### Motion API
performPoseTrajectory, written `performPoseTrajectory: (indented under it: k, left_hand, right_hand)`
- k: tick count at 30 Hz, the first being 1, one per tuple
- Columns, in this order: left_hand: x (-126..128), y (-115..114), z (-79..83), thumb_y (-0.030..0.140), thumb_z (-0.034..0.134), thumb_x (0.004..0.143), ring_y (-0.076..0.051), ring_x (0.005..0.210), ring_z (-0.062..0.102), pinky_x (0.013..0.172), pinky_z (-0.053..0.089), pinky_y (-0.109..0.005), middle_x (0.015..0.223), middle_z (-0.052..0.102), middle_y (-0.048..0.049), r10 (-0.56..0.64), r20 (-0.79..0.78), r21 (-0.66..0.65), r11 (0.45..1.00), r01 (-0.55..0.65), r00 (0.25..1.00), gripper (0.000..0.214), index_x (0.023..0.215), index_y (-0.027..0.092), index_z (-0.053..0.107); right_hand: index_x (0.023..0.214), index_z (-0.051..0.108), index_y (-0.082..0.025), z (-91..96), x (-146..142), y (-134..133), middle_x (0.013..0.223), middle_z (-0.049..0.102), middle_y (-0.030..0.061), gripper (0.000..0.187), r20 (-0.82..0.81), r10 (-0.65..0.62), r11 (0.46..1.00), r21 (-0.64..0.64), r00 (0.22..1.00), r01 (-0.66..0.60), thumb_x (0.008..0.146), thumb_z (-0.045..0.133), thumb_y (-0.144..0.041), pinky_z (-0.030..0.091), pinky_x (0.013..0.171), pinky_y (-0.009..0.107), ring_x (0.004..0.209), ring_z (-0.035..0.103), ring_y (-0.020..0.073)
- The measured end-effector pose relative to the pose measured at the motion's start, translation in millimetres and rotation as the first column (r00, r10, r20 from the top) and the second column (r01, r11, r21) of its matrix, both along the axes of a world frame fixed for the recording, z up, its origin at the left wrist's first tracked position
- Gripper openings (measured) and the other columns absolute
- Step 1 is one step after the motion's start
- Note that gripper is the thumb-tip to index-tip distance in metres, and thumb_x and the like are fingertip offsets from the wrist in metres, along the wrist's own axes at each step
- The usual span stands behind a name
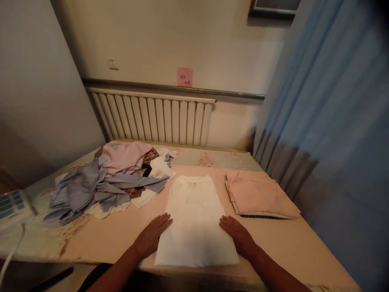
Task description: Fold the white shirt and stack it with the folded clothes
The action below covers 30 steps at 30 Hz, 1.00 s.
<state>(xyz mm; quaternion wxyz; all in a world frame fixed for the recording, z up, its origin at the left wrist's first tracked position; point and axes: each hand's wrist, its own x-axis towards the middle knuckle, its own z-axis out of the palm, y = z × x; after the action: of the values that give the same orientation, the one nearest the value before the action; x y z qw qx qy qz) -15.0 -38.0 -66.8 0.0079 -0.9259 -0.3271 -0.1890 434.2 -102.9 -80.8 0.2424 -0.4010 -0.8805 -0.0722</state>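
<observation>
A white shirt [196, 227], folded into a neat oblong, lies flat in front of me with its collar toward the wall. My left hand [154, 233] rests along the shirt's left edge, fingers stretched out and flat. On the opposite edge, my right hand [237, 234] lies with its fingers extended too. Neither hand grips the cloth. Right of the shirt is a stack of folded clothes [258, 192], pink on top with striped edges showing beneath. A loose heap of clothes [124, 158] in pink, blue-grey, white and floral fabric sits to the left.
A pink cloth [115, 239] covers much of the patterned table [225, 159]. At the far left stands a white device [15, 207] with a cable. Behind the table are a radiator [152, 115] and a wall; a blue curtain [328, 142] hangs along the right.
</observation>
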Motion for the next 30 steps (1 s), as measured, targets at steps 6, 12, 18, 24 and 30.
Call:
performPoseTrajectory:
  k: [6, 12, 18, 24, 30]
  left_hand:
    - [4.6, 22.9, 0.1, 0.032, 0.045, 0.093, -0.024, 0.138, 0.036, 0.113, 0.035, -0.042, 0.150, 0.040, -0.0040, -0.014, -0.012, 0.014, 1.000, 0.014, 1.000, 0.059, 0.149, 0.031, 0.027]
    - [9.1, 43.3, -2.2, 0.030, 0.047, 0.092, -0.023, 0.140, 0.033, 0.111, 0.036, -0.041, 0.151, 0.039, -0.0031, -0.022, 0.004, 0.016, 1.000, 0.022, 1.000, 0.061, 0.149, 0.032, 0.026]
    - [11.7, 52.5, -0.1, 0.029, 0.042, 0.094, -0.022, 0.140, 0.032, 0.112, 0.034, -0.041, 0.151, 0.038, -0.0015, -0.037, -0.046, -0.004, 0.999, 0.037, 0.998, 0.057, 0.149, 0.032, 0.025]
    - [9.7, 43.5, -1.5, 0.039, 0.044, 0.095, -0.021, 0.137, 0.037, 0.113, 0.033, -0.041, 0.147, 0.044, -0.0011, -0.025, -0.022, -0.016, 1.000, 0.025, 0.999, 0.053, 0.146, 0.032, 0.031]
    - [-1.4, 4.7, 1.0, 0.041, 0.045, 0.095, -0.020, 0.133, 0.044, 0.111, 0.038, -0.039, 0.141, 0.052, 0.0006, -0.032, 0.064, -0.092, 0.995, 0.038, 0.997, 0.049, 0.143, 0.036, 0.038]
  right_hand:
    - [0.144, 0.037, -0.024, 0.5, 1.4, 22.8, 0.142, 0.049, 0.0080, 0.054, 0.045, 0.034, 0.999, 0.029, 0.998, -0.035, 0.092, 0.047, -0.017, 0.032, 0.114, 0.050, 0.137, 0.037, 0.0218]
    - [0.146, 0.033, -0.024, 6.2, -0.5, 47.1, 0.141, 0.050, 0.0086, 0.056, 0.032, 0.095, 0.995, 0.028, 0.995, -0.096, 0.093, 0.052, -0.027, 0.029, 0.115, 0.050, 0.137, 0.036, 0.0223]
    - [0.145, 0.036, -0.026, 9.4, -2.4, 66.0, 0.143, 0.049, 0.0060, 0.051, 0.030, 0.110, 0.990, -0.098, 0.993, -0.107, 0.095, 0.047, -0.028, 0.027, 0.117, 0.046, 0.137, 0.036, 0.0195]
    - [0.138, 0.048, -0.027, 10.2, -7.0, 56.1, 0.139, 0.053, 0.0051, 0.044, -0.080, 0.046, 0.982, -0.182, 0.996, -0.060, 0.095, 0.047, -0.035, 0.033, 0.114, 0.040, 0.133, 0.043, 0.0183]
    - [0.128, 0.059, -0.029, 21.6, -11.8, 5.2, 0.132, 0.059, 0.0054, 0.038, -0.232, -0.091, 0.932, -0.364, 0.968, 0.000, 0.093, 0.048, -0.040, 0.036, 0.111, 0.047, 0.126, 0.051, 0.0236]
